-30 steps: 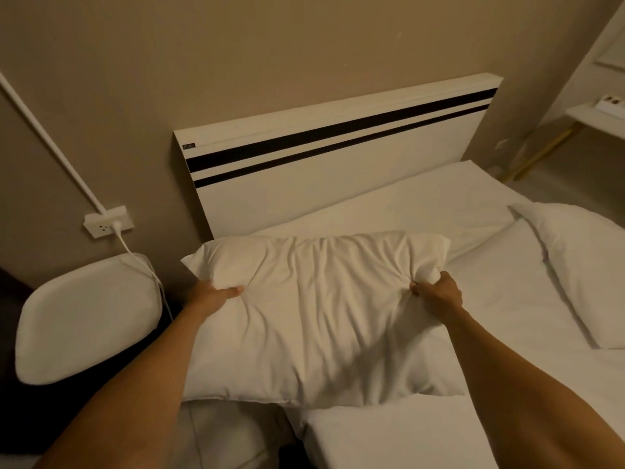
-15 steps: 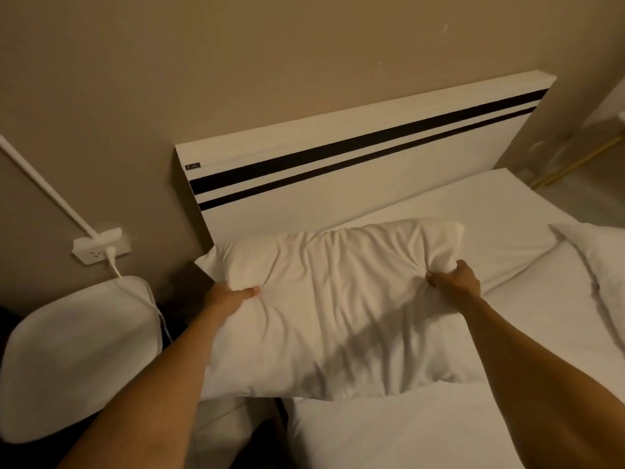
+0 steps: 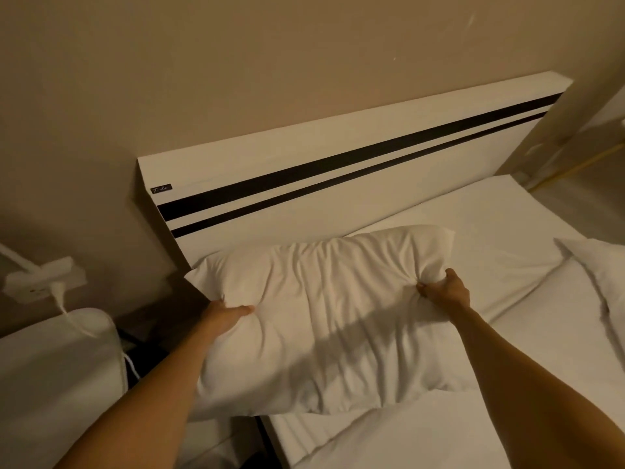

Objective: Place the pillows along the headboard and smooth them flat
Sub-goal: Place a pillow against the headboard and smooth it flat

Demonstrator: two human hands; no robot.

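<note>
Pillow: the pillow is held in the air over the near left corner of the bed, its far edge close to the headboard but seemingly not yet resting against it.
Left hand: the left hand is clenched on the pillow's left edge, thumb on top, fabric bunched under it.
Right hand: the right hand is fisted on the upper right corner, pinching the cover into tight folds.
Done so far: judging from how things lie, nothing is finished; no pillow sits along the headboard, and the strip of mattress beside it is bare.
Step in hand: carrying this pillow to the left end of the headboard looks like the current step.
Left to do: set it down, let go, press out the creases; then fetch the second pillow, which lies well apart at the right edge of the view, place it next to the first and flatten it too.
Cover: heavily wrinkled across the middle, so smoothing will be needed.
Hidden: the pillow's underside and whether its near edge touches the bed cannot be told; the fingers of both hands are buried in fabric.
Cut off: the second pillow is only partly in frame; any further pillows cannot be seen.
Hard to make out: dim warm light blurs where sheet ends and pillow begins; the small label on the headboard is unreadable.
</note>
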